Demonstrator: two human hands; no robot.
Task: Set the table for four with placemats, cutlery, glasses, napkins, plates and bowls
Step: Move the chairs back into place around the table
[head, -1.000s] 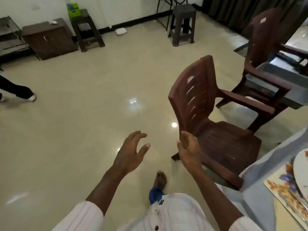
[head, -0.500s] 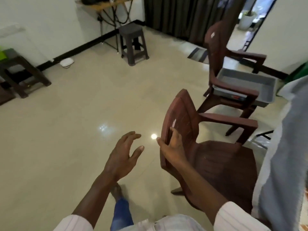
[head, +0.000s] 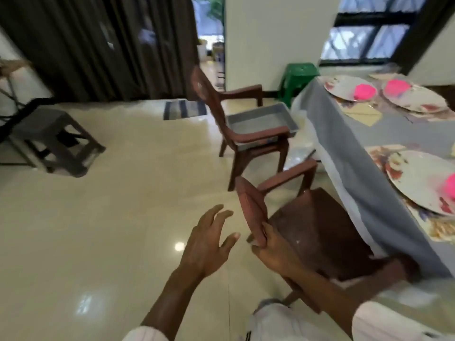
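two grips show near 6 o'clock. the right grip [head: 273, 247] is clasped on the top edge of the near brown plastic chair [head: 320, 230], fingers wrapped round its backrest. the left grip [head: 209, 242] hangs released just beside it at 9 o'clock, fingers spread, touching nothing. the right one is therefore the working hand. the backrest is seen nearly edge-on, its long axis running 11 to 5. the seat points toward 3 o'clock, with its front edge hidden under the hanging grey cloth of the desk [head: 349, 156].

the settings lie on that desk from 1 to 3 o'clock of the right grip. a floral plate [head: 418, 178] on a placemat [head: 376, 153] is nearest, and more plates and a pink bowl [head: 365, 91] lie farther off at 1. my guess is the chair is being squared to its place, so any push should go toward 3, along the seat. a second chair [head: 206, 94] at 12 carries a grey tray [head: 261, 119].
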